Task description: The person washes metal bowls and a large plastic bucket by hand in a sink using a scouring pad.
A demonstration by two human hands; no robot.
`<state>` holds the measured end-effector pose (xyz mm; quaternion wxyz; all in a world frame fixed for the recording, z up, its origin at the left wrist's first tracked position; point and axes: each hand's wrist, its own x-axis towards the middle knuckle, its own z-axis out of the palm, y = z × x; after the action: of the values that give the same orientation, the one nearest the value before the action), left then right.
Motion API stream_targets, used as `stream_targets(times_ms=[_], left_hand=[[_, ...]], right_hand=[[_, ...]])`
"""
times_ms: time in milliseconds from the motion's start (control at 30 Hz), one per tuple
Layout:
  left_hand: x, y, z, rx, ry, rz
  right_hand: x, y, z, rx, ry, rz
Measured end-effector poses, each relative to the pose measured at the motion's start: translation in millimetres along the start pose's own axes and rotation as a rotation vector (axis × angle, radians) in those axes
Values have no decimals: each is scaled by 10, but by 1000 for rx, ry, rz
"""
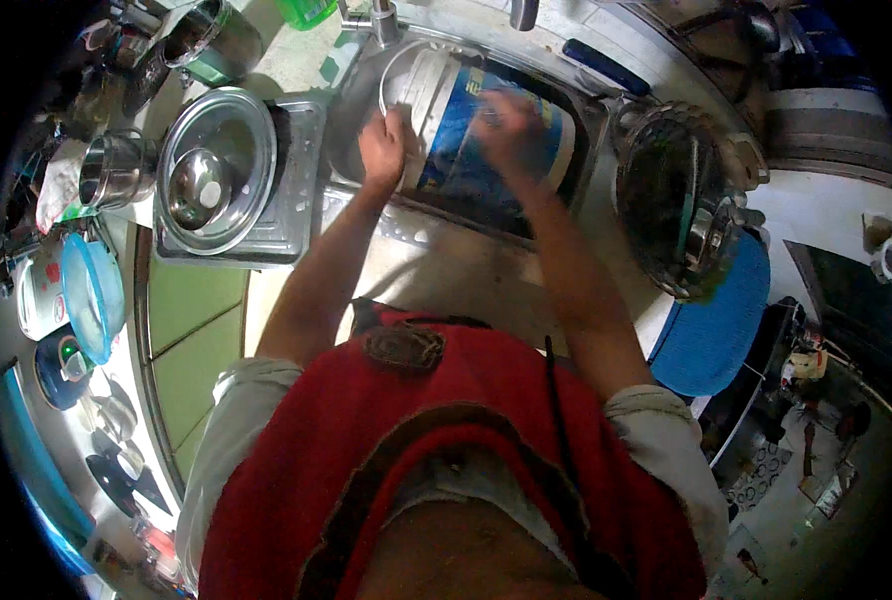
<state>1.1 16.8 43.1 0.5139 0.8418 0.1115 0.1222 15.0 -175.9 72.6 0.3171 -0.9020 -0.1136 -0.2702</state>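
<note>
A blue and white plastic bucket (446, 127) bearing writing lies on its side in the stainless-steel sink (345, 142). My left hand (384, 146) grips it at the white rim end, where the thin white handle (383, 79) meets my fingers. Over the blue side of the bucket is my right hand (510, 127), fingers bent and blurred by motion. Whether anything is in that hand cannot be told. The far end of the bucket sits near the dark right side of the basin. A metal faucet (384, 26) rises behind the sink.
A round metal tray (255, 191) with a steel bowl (198, 187) rests on the left drainboard (296, 225). A steel pot (217, 45) stands behind it. Right of the sink are a blue-handled utensil (606, 66), a metal basket (641, 187) and a blue mat (716, 337).
</note>
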Motion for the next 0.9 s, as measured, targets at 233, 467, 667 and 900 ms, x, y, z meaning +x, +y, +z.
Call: stream_targets(times_ms=[233,467,667,900], left_hand=[[-68,-92,110,-286,-72,-293],[-216,-304,18,-559,46,-393],[-212,-397,15,-517,-18,-446],[-260,-451,14,-286,64,-294]], right_hand=[[122,-149,178,-89,60,54],[208,197,-86,-153,-151,300],[238,-493,384,-29,81,-35],[139,138,-48,-153,-124,170]])
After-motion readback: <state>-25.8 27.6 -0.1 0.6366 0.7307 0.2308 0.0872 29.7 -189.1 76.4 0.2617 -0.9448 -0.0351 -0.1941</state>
